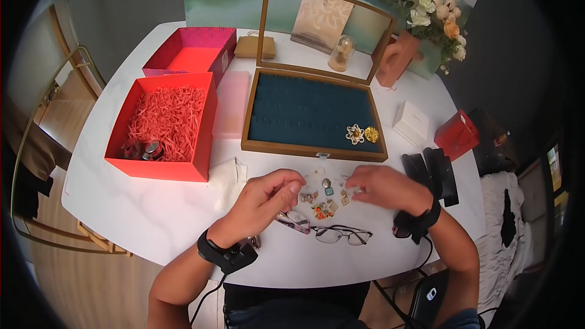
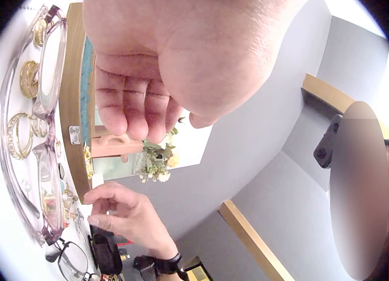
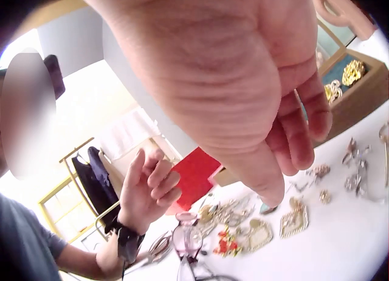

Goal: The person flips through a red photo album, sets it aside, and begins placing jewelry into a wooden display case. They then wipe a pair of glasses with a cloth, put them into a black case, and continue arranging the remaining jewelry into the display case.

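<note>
Loose jewellery lies on the white table between the hands, including a green-stone piece (image 1: 329, 191) and a red-orange flower piece (image 1: 321, 212) (image 3: 228, 243). The left hand (image 1: 263, 202) (image 3: 149, 190) is raised left of it, fingers loosely curled, nothing visible in them. Over the right side of the jewellery hovers the right hand (image 1: 385, 189) (image 2: 130, 219), palm down, with thumb and index finger apart; no held piece shows. Behind, an upright-lidded wooden case (image 1: 311, 151) with dark green lining holds a white-and-gold flower brooch (image 1: 355, 134) and a gold one (image 1: 372, 134) at its right front corner.
Clear-framed glasses (image 1: 294, 222) and black-framed glasses (image 1: 332, 235) lie before the jewellery. At left stand a red box (image 1: 201, 161) of shredded paper and a pink box (image 1: 226, 49). Right are a white box (image 1: 411, 123), red bag (image 1: 457, 136) and black stand (image 1: 440, 173). Flowers (image 1: 426, 9) stand behind.
</note>
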`<action>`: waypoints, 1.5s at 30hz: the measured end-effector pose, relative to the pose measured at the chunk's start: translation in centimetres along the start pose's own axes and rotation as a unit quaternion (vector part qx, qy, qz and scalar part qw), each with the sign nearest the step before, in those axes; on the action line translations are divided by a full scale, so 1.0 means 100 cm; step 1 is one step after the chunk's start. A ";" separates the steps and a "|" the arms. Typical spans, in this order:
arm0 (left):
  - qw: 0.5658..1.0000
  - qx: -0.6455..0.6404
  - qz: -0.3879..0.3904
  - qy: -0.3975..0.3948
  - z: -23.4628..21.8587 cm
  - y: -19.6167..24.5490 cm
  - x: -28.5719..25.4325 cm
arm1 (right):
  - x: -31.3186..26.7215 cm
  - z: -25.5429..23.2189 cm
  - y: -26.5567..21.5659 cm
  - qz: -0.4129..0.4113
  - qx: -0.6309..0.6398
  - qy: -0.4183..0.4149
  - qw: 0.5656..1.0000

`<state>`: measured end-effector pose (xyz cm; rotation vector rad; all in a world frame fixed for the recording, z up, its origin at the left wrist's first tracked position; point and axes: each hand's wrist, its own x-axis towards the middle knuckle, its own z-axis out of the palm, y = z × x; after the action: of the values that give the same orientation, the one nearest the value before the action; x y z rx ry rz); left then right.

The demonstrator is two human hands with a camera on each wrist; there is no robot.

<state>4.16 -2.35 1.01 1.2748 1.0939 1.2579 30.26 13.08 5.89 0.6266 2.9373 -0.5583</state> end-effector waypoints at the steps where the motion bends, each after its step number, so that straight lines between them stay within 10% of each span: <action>1: 1.000 -0.004 0.017 0.006 0.000 -0.001 0.000 | -0.003 0.008 -0.007 -0.014 -0.014 0.000 1.000; 31: 1.000 -0.008 -0.007 -0.009 -0.001 0.003 -0.001 | 0.018 0.030 -0.047 -0.013 0.023 0.008 1.000; 35: 1.000 -0.018 -0.010 -0.011 -0.001 0.001 0.000 | 0.015 0.017 -0.026 0.088 0.377 -0.025 0.922; 37: 1.000 -0.013 -0.012 -0.012 -0.001 0.002 -0.001 | 0.015 0.009 -0.021 0.094 0.574 -0.040 0.812; 45: 1.000 -0.003 0.001 -0.014 0.001 0.005 0.000 | 0.022 0.011 -0.027 0.074 0.683 -0.052 0.725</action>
<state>4.24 -2.43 1.47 1.2860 1.0679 1.2397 27.11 11.20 5.45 0.7759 1.7926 -2.5736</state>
